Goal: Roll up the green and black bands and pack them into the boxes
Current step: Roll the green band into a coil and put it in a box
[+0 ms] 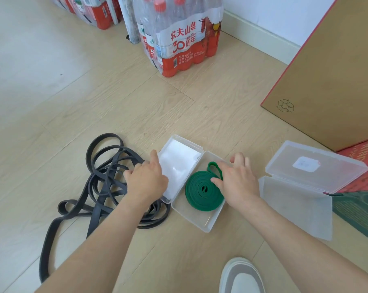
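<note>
The green band [200, 196] lies coiled in the box [201, 226], under the spread, pressing fingers of the right hand [240, 182]. The left hand [147, 180] rests on the lid [178, 157]; whether it grips is unclear. The black band [103, 166] sprawls unrolled just left of it, nearer that hand.

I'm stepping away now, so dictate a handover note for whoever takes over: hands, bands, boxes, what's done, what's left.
Left hand at the open lid of the first box; grip unclear.
Right hand presses flat on the green band, rolled inside that box, end loop loose.
Black band lies unrolled on the floor, left.
Second box open, empty, right.
Done: green rolled, boxed.
Left: close lid; roll and box black.
</note>
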